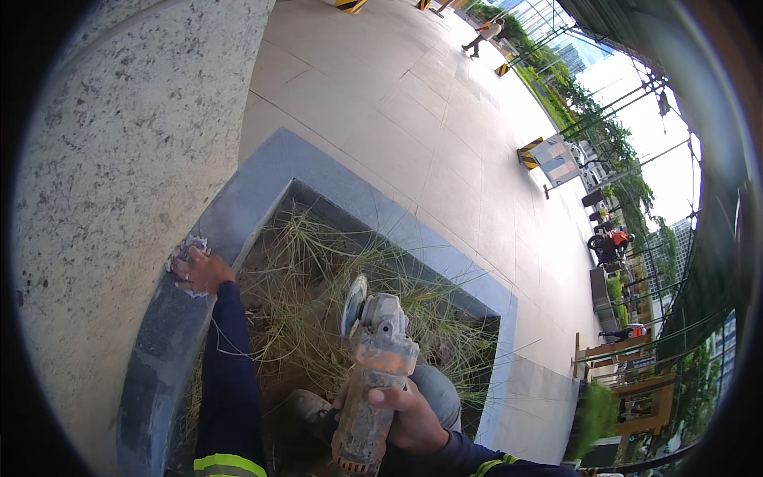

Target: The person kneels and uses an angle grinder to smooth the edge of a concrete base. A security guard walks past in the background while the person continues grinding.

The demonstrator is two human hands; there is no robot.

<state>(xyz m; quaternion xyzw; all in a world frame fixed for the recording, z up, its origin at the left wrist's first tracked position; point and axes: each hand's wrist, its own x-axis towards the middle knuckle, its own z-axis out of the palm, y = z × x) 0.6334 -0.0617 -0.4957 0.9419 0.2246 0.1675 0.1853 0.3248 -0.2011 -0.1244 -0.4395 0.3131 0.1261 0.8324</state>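
Left hand (205, 273), fingers spread, pressed rag (195, 242) onto planter's left rim (168, 330); right hand (417, 417) gripped angle grinder (383, 350), well inside edges.

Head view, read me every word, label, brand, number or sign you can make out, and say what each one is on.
Readable text: none.
Panel across the pavement: too small and blurred to tell any wording.
Grinder in the right hand: no legible marking on its dusty body.
Striped barrier beside the panel: yellow and black stripes, no legible words.
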